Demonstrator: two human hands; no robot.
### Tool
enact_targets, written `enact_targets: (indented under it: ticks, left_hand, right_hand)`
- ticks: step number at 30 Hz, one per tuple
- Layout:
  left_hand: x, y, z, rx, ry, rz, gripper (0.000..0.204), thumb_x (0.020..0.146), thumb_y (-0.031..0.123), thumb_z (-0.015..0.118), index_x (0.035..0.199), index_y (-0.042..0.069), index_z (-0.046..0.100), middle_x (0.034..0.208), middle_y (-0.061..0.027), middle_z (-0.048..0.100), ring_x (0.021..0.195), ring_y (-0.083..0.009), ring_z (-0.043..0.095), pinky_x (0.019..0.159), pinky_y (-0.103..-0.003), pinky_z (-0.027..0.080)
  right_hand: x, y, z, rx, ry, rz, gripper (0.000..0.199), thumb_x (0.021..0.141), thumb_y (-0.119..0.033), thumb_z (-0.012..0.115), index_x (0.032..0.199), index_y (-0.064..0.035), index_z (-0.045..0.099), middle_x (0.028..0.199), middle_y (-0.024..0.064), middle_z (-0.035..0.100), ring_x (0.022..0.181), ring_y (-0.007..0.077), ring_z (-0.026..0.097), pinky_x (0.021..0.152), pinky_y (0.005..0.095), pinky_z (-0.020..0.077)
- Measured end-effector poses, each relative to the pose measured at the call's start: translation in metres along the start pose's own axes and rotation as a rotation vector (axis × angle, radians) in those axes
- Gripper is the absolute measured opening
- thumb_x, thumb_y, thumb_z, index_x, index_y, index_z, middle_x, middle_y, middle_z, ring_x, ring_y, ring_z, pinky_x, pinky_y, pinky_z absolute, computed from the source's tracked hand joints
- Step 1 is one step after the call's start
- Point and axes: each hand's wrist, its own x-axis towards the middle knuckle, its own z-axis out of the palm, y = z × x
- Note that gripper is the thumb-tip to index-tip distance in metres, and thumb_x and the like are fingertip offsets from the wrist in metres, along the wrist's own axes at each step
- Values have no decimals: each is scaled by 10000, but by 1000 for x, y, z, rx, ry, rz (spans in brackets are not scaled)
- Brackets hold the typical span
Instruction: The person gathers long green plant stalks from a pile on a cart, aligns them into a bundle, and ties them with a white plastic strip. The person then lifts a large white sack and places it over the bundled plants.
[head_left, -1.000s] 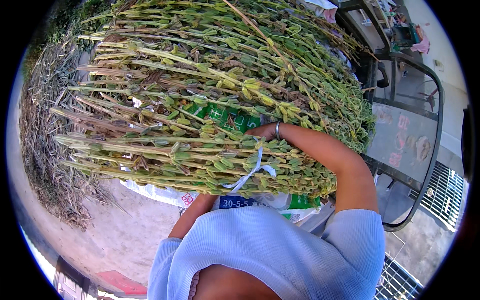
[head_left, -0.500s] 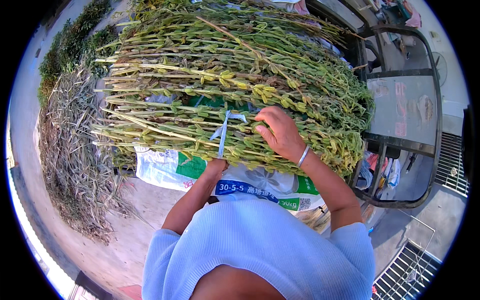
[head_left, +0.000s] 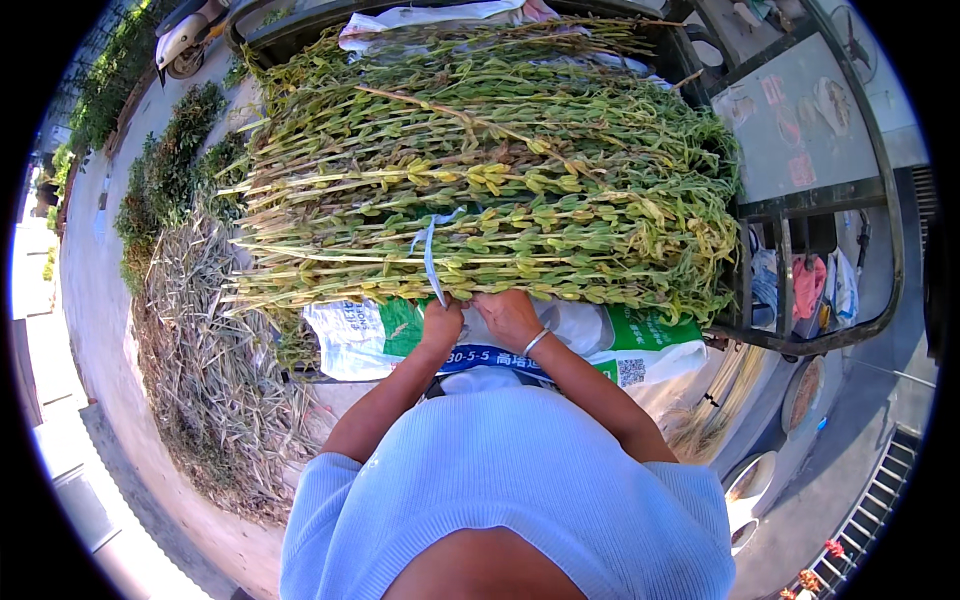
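Observation:
A layer of green, podded stalks (head_left: pixel 560 245), probably sesame, lies crosswise in front of me. A pale cloth strip (head_left: pixel 430 262) crosses the nearest stalks and runs down to their near edge. There my left hand (head_left: pixel 442 326) is closed at the strip's lower end. Close beside it, my right hand (head_left: pixel 512 320), with a bracelet at the wrist, is bent in under the stalks. Its fingertips are partly hidden, so what it pinches does not show. Beneath both hands lies a white, green and blue printed sack (head_left: pixel 650 345).
A dark metal frame with a panel (head_left: pixel 795 125) borders the stalks on the right. Dry stalks (head_left: pixel 215 370) are heaped on the ground at left, beside green plants (head_left: pixel 165 190). A scooter (head_left: pixel 185 40) stands far left. Round containers (head_left: pixel 750 480) sit at lower right.
My right hand has come down from on top of the stalks to the near edge, beside the left. The strip's lower end now reaches my left hand. The view has shifted.

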Motion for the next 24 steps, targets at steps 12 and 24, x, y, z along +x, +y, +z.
enact_targets:
  ticks: [12,24]
  left_hand:
    - [-7,12,-27,163,-180,55,187,863,107,491,734,34,606,550,-14,507,483,-106,459,443,-278,339]
    - [-21,27,-26,22,-276,18,189,910,146,531,762,45,592,563,-2,512,454,-87,415,409,-261,302]
  right_hand:
    - [-25,0,47,221,137,95,141,828,-146,606,765,-40,538,608,141,580,555,354,576,517,426,449]
    - [-17,10,88,601,295,251,193,842,-77,658,680,-19,573,577,36,572,529,79,500,475,258,411]
